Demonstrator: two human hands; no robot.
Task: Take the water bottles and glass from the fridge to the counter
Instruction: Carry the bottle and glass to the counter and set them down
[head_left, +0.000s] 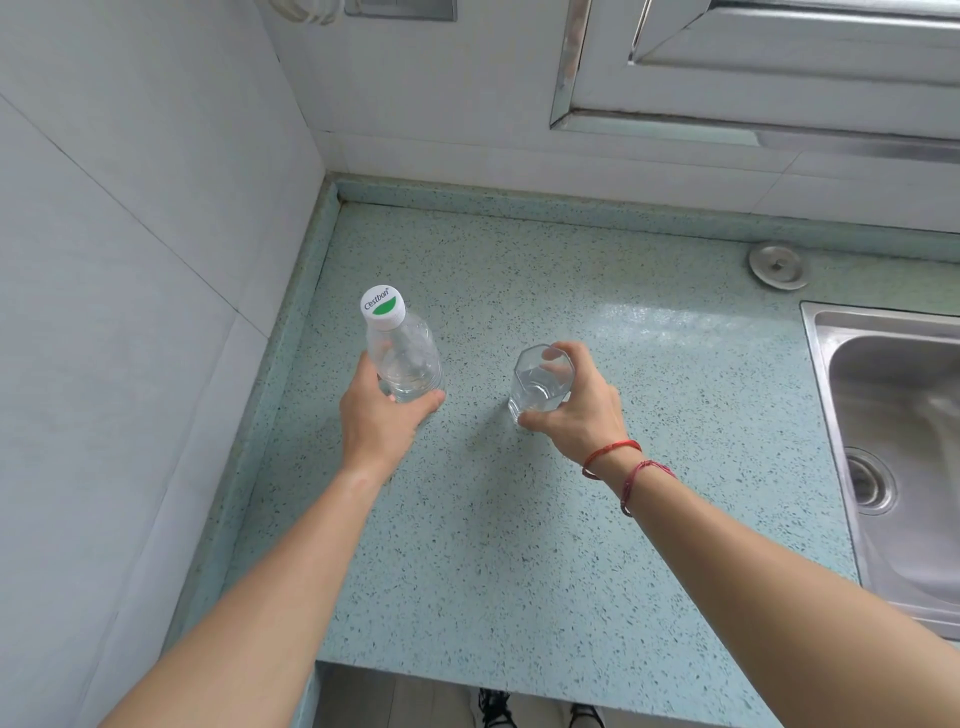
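Left hand (382, 415) wraps the lower body of 1 water bottle (408, 358), upright, cap on top, at 10 o'clock from the counter (519, 545) centre. Right hand (576, 410) grips the glass (540, 384) from the side, fingers curled round it, at 3 o'clock from the bottle, apart from it. Glass holds some water. Both sit at or just above the surface; contact unclear, bottle base hidden by the hand. Sink (893, 415) at the 3 o'clock edge. Progress: 1 bottle and the glass have reached the counter, release not yet done. Task says bottles, only 1 shows, so probably another fridge trip. Fridge not in view.
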